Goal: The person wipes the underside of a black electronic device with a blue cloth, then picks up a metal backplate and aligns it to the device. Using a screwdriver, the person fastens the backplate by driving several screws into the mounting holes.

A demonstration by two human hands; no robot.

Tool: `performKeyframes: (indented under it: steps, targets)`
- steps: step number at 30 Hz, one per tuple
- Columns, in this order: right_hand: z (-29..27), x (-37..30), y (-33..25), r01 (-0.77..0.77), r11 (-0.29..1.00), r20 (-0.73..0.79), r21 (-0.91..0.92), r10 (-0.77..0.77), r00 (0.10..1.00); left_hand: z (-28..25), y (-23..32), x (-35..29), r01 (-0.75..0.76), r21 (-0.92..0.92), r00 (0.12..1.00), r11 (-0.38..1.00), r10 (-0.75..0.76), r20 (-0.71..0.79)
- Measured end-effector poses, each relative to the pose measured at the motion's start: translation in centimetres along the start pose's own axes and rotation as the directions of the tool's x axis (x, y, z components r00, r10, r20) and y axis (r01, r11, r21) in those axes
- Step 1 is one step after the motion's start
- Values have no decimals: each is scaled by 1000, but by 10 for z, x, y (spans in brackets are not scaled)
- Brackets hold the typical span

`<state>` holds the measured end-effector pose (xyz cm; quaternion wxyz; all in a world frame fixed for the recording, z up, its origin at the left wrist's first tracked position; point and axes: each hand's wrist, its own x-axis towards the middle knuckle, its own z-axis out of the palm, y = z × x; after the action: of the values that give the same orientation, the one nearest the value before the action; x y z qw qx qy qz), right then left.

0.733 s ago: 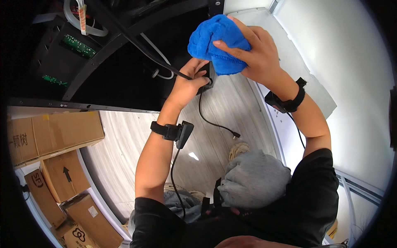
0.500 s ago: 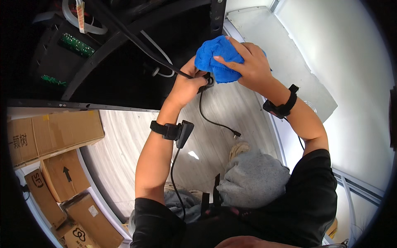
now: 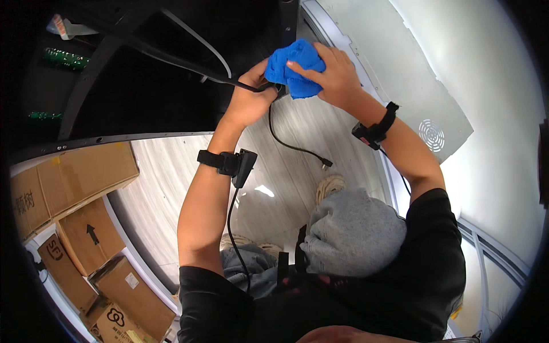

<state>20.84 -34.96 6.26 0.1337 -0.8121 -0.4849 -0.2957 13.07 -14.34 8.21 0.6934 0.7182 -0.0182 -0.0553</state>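
A folded blue cloth (image 3: pixel 296 66) is held in my right hand (image 3: pixel 338 74), thumb on its near face and fingers over its far right side. Just left of it, my left hand (image 3: pixel 250 98) is closed around a black cable (image 3: pixel 189 67) at the edge of a dark cabinet. Its fingertips are partly hidden behind the cloth, which touches or nearly touches them. From below that hand the cable's thin end hangs down to a black plug (image 3: pixel 326 163) near the floor.
Inside the open black cabinet (image 3: pixel 154 91) at upper left are green circuit boards (image 3: pixel 66 58) and a grey cable (image 3: pixel 197 35). Cardboard boxes (image 3: pixel 80 177) stack at left. A pale panel with a round vent (image 3: pixel 431 135) lies along the white wall at right.
Both hands, with the cloth and cable, have shifted slightly up and left in view as the whole view moved. The grips look the same.
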Motion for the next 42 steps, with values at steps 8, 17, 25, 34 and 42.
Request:
performKeyframes:
  steps: [8, 17, 25, 34, 42]
  targets:
    - [65, -61, -11, -83, 995, 237, 61, 67, 969, 4, -50, 0, -66, 260, 990, 963, 95, -102]
    - [122, -105, -17, -85, 996, 533, -9, 77, 843, 10, -55, 3, -35, 192, 994, 981, 54, -91]
    - [144, -116, -25, -91, 994, 624, -63, 110, 773, 13, -59, 1, -30, 175, 995, 984, 46, -88]
    - [128, -102, -39, -329, 934, 818, 138, 80, 569, -38, -71, -67, 86, 258, 959, 962, -9, -284]
    - [19, -44, -63, -38, 879, 753, 476, -385, 533, -167, -71, -170, 530, 326, 729, 783, -224, -646]
